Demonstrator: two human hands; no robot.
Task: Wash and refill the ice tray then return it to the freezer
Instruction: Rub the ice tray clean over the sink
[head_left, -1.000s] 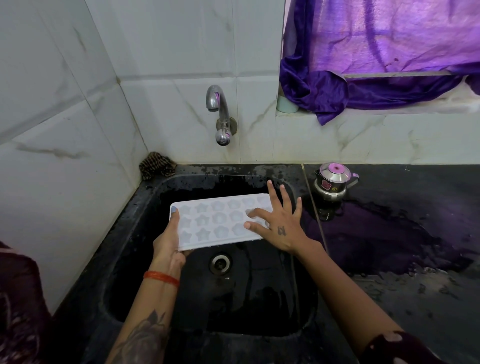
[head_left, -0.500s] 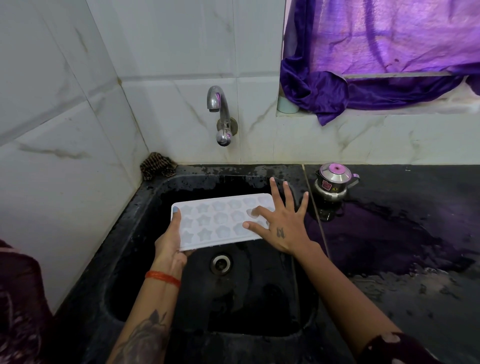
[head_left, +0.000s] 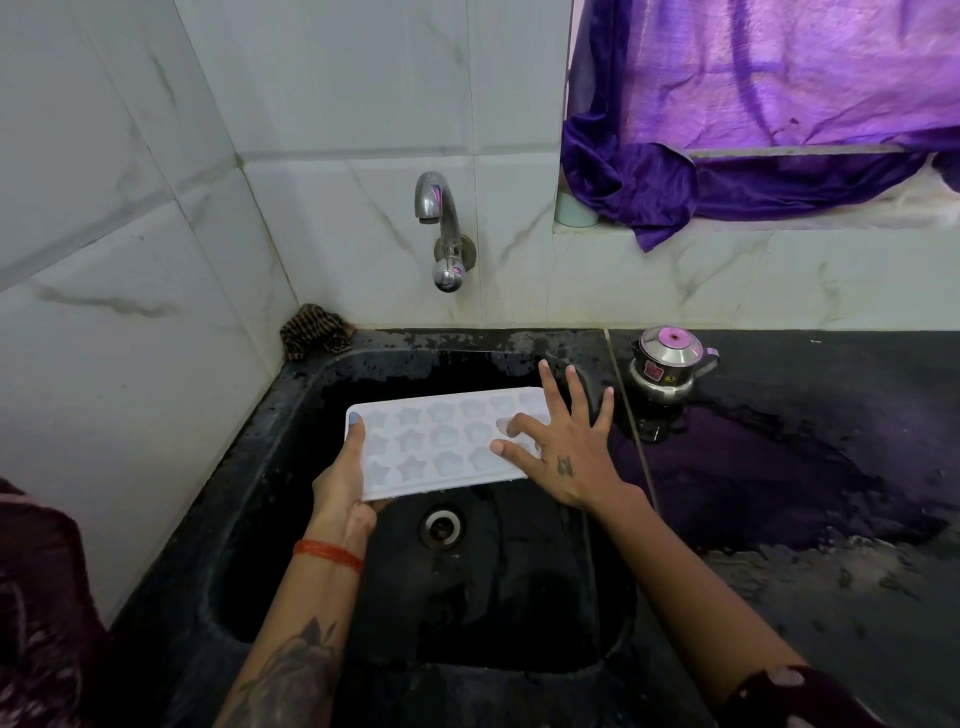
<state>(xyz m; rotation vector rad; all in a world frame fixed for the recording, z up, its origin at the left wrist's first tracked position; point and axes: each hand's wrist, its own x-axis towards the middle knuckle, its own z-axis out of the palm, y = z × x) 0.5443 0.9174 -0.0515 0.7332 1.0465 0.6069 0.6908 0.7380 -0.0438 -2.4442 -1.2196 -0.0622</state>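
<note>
The pale white plastic ice tray with star-shaped moulds (head_left: 447, 441) hangs level over the black stone sink (head_left: 291, 415), so drips fall inside. The left hand (head_left: 340, 480) grips its end; the right hand (head_left: 563, 457) rubs cavities with spread, uncurled fingers.

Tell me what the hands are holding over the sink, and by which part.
The left hand grips the white plastic star-mould ice tray by its left end; the right hand rests spread fingers on its right end.
</note>
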